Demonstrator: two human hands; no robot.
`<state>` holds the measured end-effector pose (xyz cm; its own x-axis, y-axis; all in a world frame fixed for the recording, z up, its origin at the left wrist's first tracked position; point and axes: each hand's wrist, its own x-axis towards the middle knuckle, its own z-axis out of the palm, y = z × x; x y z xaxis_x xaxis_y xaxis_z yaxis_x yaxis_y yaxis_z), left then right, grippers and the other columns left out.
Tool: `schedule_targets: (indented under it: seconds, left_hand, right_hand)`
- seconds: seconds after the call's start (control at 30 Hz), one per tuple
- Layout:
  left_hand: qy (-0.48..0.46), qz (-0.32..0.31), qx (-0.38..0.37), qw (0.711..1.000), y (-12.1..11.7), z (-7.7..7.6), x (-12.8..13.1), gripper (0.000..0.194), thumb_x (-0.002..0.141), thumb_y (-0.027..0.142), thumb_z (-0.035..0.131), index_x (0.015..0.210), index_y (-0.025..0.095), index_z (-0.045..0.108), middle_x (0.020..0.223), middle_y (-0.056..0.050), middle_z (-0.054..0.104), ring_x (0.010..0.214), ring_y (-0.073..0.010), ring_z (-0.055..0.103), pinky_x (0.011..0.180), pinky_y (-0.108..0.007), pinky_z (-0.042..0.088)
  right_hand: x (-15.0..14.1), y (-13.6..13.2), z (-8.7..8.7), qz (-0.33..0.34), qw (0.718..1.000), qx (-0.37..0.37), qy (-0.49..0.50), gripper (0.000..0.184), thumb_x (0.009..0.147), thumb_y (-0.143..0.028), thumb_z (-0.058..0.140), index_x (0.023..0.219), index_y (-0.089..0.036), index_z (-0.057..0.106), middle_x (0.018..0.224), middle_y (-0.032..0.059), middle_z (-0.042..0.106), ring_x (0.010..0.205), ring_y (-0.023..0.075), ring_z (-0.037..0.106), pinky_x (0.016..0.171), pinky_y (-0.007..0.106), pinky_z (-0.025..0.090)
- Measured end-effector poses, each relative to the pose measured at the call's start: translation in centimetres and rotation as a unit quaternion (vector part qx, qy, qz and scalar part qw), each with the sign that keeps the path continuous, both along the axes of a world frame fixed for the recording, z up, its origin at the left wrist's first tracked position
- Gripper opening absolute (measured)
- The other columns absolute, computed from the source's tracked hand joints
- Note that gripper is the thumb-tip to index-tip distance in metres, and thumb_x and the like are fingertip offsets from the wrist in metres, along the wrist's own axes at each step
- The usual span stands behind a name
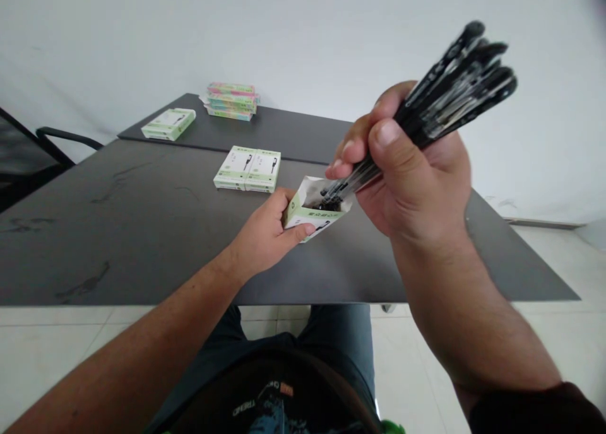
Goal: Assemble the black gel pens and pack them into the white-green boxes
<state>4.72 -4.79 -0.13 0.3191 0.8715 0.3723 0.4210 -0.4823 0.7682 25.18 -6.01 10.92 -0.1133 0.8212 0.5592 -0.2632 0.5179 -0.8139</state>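
My left hand (265,232) is closed round a small white and green pen box (315,218), tilted with its open end toward the right. Dark pieces show inside the box. My right hand (411,163) grips a bundle of black pens (454,84) with clear barrels, slanting from lower left to upper right. The bundle's lower ends are at the box's mouth; whether they are inside it I cannot tell exactly. The pens' upper ends are slightly blurred.
Two white and green boxes (248,168) lie side by side on the dark table (142,232). Another such box (169,124) rests farther left. Near the wall stands a stack of colourful boxes (231,101). A black chair (33,156) is at the left edge.
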Motion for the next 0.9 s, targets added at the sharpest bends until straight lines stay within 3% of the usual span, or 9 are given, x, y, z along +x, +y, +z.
schedule_targets:
  seconds: [0.4,0.67,0.8,0.9]
  left_hand:
    - [0.005,-0.044,0.014,0.999,0.1,-0.5,-0.3,0.042,0.100,0.055,0.073,0.125,0.022,0.064,0.124,-0.010,0.080,0.115,-0.0323,0.077,0.095,-0.044,0.062]
    - [0.008,-0.049,0.038,0.998,0.3,-0.5,-0.1,0.048,0.101,0.054,0.073,0.136,0.023,0.065,0.125,-0.010,0.080,0.121,-0.0332,0.076,0.102,-0.044,0.062]
    - [-0.020,-0.065,0.038,0.997,0.4,-0.9,0.0,0.043,0.102,0.049,0.075,0.135,0.023,0.065,0.121,-0.006,0.078,0.104,-0.0268,0.076,0.091,-0.039,0.061]
    - [-0.048,-0.079,0.031,0.995,0.6,-1.4,0.1,0.041,0.102,0.048,0.077,0.133,0.023,0.065,0.117,-0.004,0.076,0.098,-0.0235,0.074,0.084,-0.036,0.059]
  right_hand:
    - [-1.2,1.5,-1.0,0.134,0.988,0.067,-0.041,0.034,0.100,-0.051,0.089,0.102,-0.026,0.065,0.084,-0.0029,0.073,0.075,0.0176,0.079,0.075,0.035,0.070]
    - [-1.4,1.9,-1.6,0.127,0.989,0.041,-0.065,0.042,0.095,-0.058,0.092,0.101,-0.027,0.065,0.084,-0.0030,0.072,0.077,0.0200,0.080,0.077,0.039,0.072]
    - [-1.0,1.8,-1.8,0.077,0.994,0.006,-0.083,0.047,0.090,-0.064,0.094,0.101,-0.027,0.068,0.089,-0.0019,0.073,0.089,0.0235,0.084,0.085,0.042,0.072]
    - [-0.4,1.9,-1.9,0.044,0.989,0.025,-0.141,0.048,0.090,-0.068,0.092,0.101,-0.026,0.071,0.093,-0.0005,0.076,0.099,0.0254,0.084,0.095,0.045,0.072]
